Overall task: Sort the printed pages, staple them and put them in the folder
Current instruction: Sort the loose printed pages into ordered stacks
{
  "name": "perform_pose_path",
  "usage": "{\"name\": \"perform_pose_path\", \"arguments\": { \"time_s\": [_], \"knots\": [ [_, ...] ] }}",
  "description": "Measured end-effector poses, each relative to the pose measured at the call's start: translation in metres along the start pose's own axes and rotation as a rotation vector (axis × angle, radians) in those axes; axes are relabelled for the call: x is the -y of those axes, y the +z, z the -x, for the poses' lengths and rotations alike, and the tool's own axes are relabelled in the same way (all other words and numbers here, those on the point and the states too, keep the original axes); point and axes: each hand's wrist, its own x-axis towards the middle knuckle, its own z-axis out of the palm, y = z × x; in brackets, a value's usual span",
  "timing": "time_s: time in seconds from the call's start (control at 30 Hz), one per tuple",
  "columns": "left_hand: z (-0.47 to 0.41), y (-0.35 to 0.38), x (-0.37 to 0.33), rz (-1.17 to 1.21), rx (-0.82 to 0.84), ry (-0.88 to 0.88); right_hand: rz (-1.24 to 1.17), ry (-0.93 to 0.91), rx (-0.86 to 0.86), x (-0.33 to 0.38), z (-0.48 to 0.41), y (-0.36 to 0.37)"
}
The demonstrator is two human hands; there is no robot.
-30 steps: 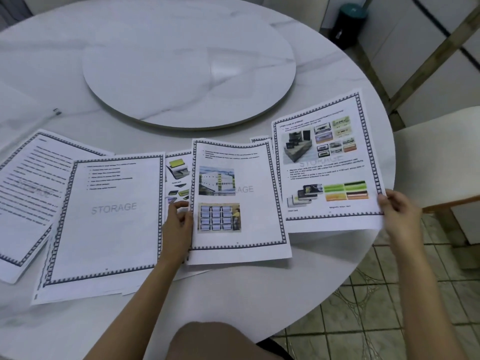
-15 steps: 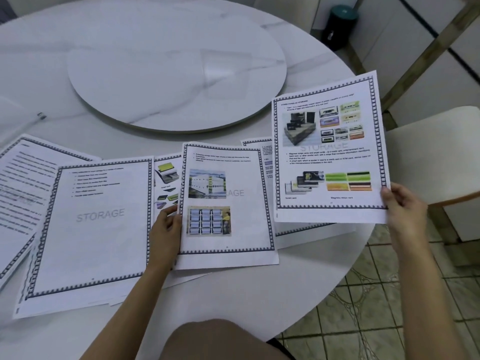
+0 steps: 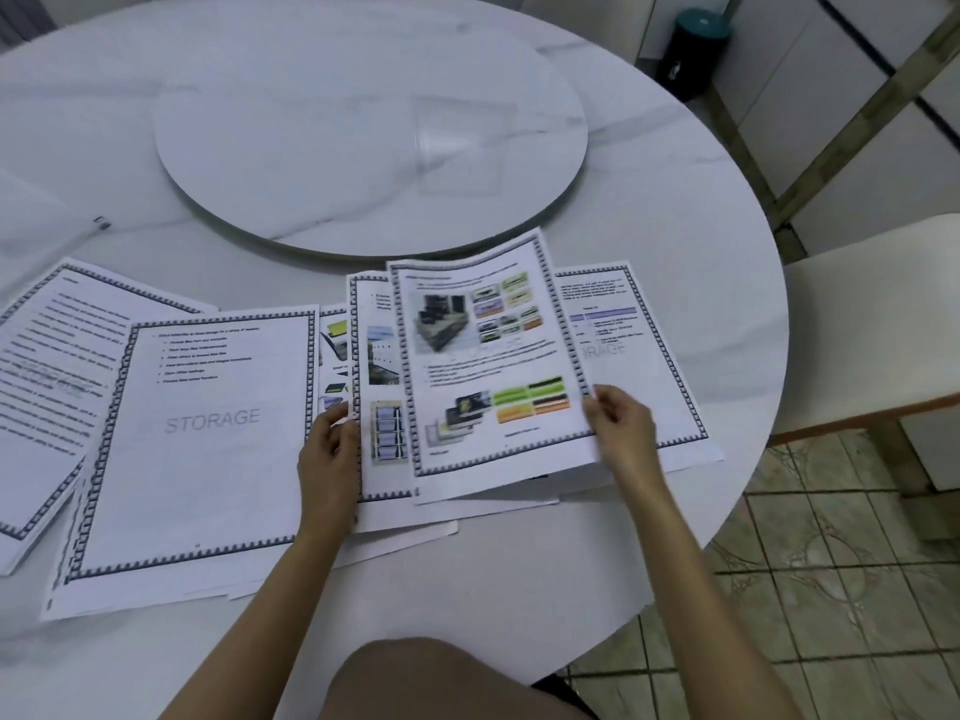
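Observation:
Several printed pages with dark patterned borders lie spread along the near side of a round marble table (image 3: 675, 241). My right hand (image 3: 621, 426) pinches the right edge of a page with colour pictures (image 3: 488, 350), held over the page with building photos (image 3: 382, 387). My left hand (image 3: 330, 454) grips that building-photo page at its left edge. A page marked STORAGE (image 3: 208, 423) lies to the left, a text page (image 3: 47, 371) further left, and a page with a table (image 3: 639, 356) on the right. No stapler or folder shows.
A marble turntable (image 3: 363, 127) fills the table's middle. A small dark item (image 3: 102, 222) lies at the left. A white chair (image 3: 878, 324) stands to the right over tiled floor, a dark bin (image 3: 685, 49) at the back. My knee (image 3: 447, 678) shows below.
My right hand has carried the colour-picture page leftward, from the right side of the table to over the building-photo page. The table page beneath it is now uncovered. The left hand stayed put.

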Motion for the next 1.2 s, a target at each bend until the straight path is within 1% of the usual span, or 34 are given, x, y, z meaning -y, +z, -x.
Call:
{"name": "perform_pose_path", "arguments": {
  "time_s": [0.1, 0.23, 0.3, 0.43, 0.5, 0.57, 0.63, 0.7, 0.97, 1.2],
  "knots": [
    [-0.003, 0.000, 0.000, -0.019, 0.009, -0.019, 0.070, -0.036, 0.059, 0.006, 0.011, 0.028],
    [-0.007, -0.002, 0.006, -0.045, 0.050, -0.072, 0.128, -0.079, 0.111, 0.010, 0.019, 0.044],
    [-0.008, -0.002, 0.007, -0.077, 0.053, -0.079, 0.158, -0.095, 0.076, 0.011, 0.017, 0.040],
    [-0.008, -0.001, 0.007, -0.109, 0.040, -0.076, 0.228, -0.090, -0.091, 0.001, -0.003, 0.006],
    [-0.008, -0.001, 0.007, -0.113, 0.039, -0.070, 0.357, -0.021, -0.182, -0.011, -0.017, -0.019],
    [-0.007, 0.000, 0.006, -0.111, 0.039, -0.061, 0.515, 0.129, -0.248, -0.021, -0.029, -0.042],
    [-0.007, 0.000, 0.005, -0.114, 0.039, -0.061, 0.606, 0.267, -0.253, -0.027, -0.036, -0.058],
    [-0.008, 0.000, 0.006, -0.119, 0.040, -0.068, 0.642, 0.345, -0.220, -0.031, -0.039, -0.066],
    [-0.009, 0.000, 0.006, -0.139, 0.034, -0.066, 0.570, 0.449, -0.156, -0.032, -0.054, -0.071],
    [-0.009, 0.000, 0.003, -0.114, 0.072, -0.082, 0.620, 0.496, -0.103, -0.028, -0.064, -0.077]
  ]
}}
